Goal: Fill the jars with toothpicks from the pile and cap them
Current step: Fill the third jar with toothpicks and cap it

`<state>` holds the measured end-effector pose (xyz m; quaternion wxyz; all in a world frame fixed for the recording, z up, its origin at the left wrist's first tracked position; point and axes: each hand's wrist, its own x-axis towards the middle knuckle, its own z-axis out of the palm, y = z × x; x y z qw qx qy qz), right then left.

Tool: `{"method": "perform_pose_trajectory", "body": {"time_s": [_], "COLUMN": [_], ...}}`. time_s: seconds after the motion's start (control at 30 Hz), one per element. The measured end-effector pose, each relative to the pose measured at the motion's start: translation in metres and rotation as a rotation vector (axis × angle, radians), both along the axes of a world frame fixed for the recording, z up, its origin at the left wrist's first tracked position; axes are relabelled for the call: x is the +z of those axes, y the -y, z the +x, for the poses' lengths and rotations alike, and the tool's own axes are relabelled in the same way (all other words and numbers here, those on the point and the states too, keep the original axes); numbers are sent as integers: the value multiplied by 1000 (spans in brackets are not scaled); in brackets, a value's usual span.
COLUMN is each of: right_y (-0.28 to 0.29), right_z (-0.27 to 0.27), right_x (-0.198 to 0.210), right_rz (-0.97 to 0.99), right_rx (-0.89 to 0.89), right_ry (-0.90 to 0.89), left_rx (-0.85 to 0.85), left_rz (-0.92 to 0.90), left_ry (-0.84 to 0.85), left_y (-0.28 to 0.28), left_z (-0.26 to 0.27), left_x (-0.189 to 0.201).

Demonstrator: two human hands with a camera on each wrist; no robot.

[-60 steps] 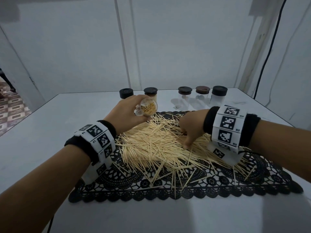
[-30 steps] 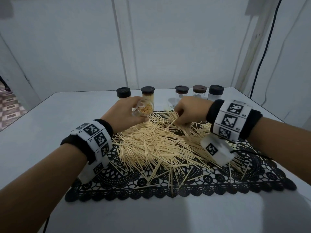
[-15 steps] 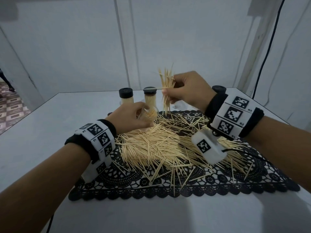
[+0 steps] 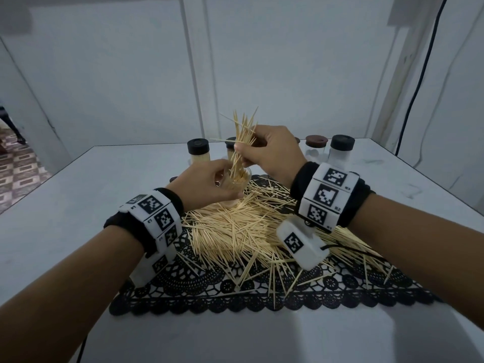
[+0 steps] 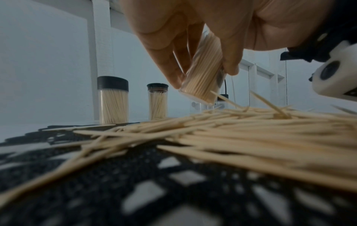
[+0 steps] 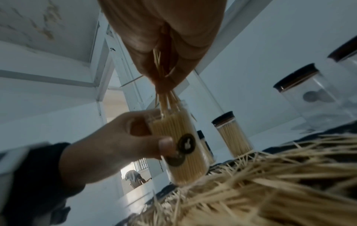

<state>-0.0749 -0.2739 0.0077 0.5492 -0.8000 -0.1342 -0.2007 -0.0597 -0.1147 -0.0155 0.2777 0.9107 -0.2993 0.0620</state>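
**Bundle at the jar mouth: spill risk, and a container tally**

Hands: left hand (image 4: 207, 186) has fingers and thumb curled round the open jar (image 6: 181, 146), held just above the far edge of the pile (image 4: 243, 226) and tilted slightly. Right hand (image 4: 272, 153) pinches a splayed bundle of toothpicks (image 4: 241, 142), lower tips entering the jar mouth, upper ends fanned out above the fingers.

Risks, as judged from this moment:
- The jar looks nearly packed already; the new tips may jam against sticks standing inside, and whatever does not seat would slide back onto the pile.
- One stick lies crosswise in the bundle. It will likely catch the rim and fall, or hold others out.
- Pushing hard on a full jar could bend or snap sticks, or leave ends proud of the rim so that a cap will not sit.
- Any further tilt and the loosely seated sticks could slip out.

Containers:
- Held jar: uncapped, almost full.
- Two capped jars (image 5: 113, 99) at the back of the desk (image 4: 78, 205), both full.
- Further right, more capped jars (image 4: 340, 150): those in view look clear and empty.
- Black lace mat (image 4: 262, 292) carries the pile, much of it unsorted.
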Motion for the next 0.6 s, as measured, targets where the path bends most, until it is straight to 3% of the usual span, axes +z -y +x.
{"method": "perform_pose_trajectory", "body": {"time_s": [0.6], "right_y": [5], "right_z": [-2], "right_x": [-16], "right_rz": [-388], "right_rx": [-24], "right_ry": [-103], "left_rx": [-3], "left_rz": [130], "left_ry": [-52], "left_y": [2], "left_z": [-2], "left_x": [-1]}}
